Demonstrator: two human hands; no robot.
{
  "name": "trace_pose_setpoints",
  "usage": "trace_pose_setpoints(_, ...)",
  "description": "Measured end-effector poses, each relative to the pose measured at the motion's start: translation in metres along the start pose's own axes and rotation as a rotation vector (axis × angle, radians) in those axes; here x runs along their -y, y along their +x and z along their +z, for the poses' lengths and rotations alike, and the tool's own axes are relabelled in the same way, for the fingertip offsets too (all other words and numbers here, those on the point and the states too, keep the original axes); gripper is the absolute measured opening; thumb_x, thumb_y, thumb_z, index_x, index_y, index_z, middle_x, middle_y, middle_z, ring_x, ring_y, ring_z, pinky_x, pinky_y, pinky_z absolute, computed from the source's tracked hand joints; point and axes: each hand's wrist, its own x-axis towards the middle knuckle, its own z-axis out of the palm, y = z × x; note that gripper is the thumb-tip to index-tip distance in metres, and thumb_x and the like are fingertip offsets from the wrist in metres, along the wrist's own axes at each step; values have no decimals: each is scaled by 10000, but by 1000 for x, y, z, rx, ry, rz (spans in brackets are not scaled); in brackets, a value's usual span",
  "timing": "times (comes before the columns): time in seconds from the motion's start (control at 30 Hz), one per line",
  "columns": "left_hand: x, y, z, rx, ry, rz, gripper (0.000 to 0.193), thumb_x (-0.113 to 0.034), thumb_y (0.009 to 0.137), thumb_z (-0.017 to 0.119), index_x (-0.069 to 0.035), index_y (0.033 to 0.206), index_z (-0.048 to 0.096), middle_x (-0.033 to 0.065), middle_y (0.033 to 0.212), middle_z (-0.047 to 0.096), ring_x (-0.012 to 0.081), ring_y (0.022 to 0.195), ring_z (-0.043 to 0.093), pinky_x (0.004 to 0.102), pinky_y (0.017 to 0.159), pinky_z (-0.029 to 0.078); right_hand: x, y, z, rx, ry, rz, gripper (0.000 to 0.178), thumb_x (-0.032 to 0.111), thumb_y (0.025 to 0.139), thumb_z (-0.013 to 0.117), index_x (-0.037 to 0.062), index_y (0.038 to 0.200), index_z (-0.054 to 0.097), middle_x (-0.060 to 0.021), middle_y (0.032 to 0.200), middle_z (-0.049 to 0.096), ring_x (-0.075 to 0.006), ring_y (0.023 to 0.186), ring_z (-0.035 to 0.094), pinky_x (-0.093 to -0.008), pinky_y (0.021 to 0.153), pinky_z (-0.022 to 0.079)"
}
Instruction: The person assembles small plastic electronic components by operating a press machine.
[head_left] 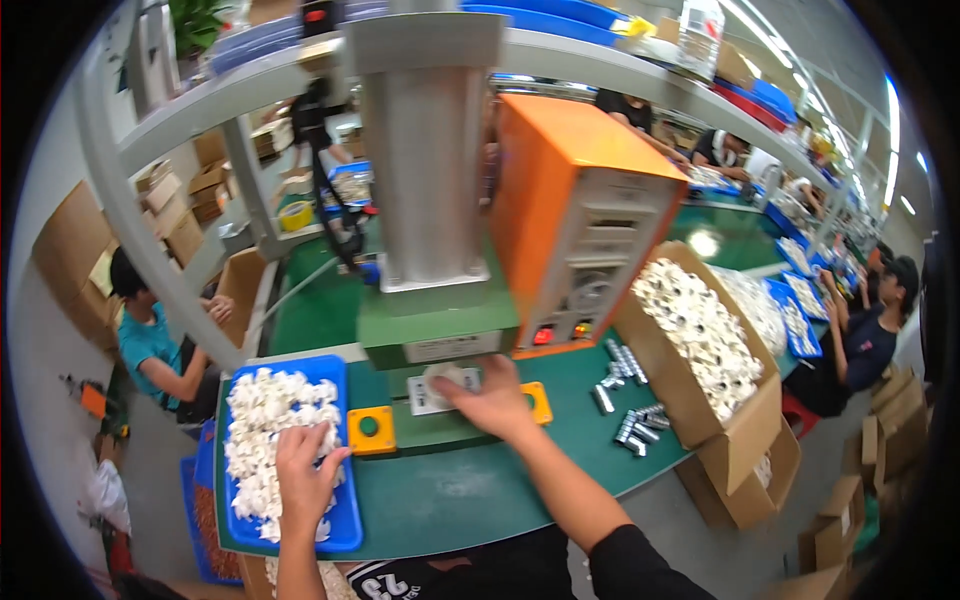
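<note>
- Hands apart: left hand point(305, 475) lies palm-down, fingers curled into the white plastic parts point(262, 420) heaped in the blue tray point(340, 525).
- Right hand point(490, 400) reaches forward, fingertips on a white part point(445, 378) at the base of the green press machine point(440, 335); whether it grips it, I cannot tell.
- Yellow button box point(371, 430) sits between both hands on the green surface point(450, 495).
- Metal cylinders point(630, 405) lie right of the right hand, near a cardboard box point(735, 420) of white pieces.

a factory assembly line: long green workbench point(470, 490), press machine point(430, 200), blue trays point(340, 520) and cardboard boxes point(740, 440) of small white parts, seated workers point(150, 340) alongside.
</note>
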Motion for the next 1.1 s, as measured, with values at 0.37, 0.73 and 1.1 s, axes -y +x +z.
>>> trace_pose_setpoints(0.37,-50,39,38,124,-257,-14,424,-92,759,880,48,1131,732,151,974,636,305,884,638,375,776,525,-22,-20,-82,-212,-302,-441,409,210,790,876,51,1145,750,-164,1136,728,-356,1002,702,-420,901,564)
trace_pose_setpoints(0.73,-72,95,105,357,-384,27,449,-213,779,882,-53,1181,760,172,1232,683,338,1123,643,408,963,526,-79,-65,-205,-381,-796,-220,400,225,804,847,14,1101,681,-187,1025,680,-395,966,621,-493,869,485)
trace_pose_setpoints(1.1,-85,75,122,219,-395,241,327,-122,951,701,-67,1273,694,181,1268,654,389,1205,586,442,1048,484,-137,-73,-158,-238,-758,40,303,188,795,855,12,960,671,-161,930,661,-350,876,659,-469,762,517)
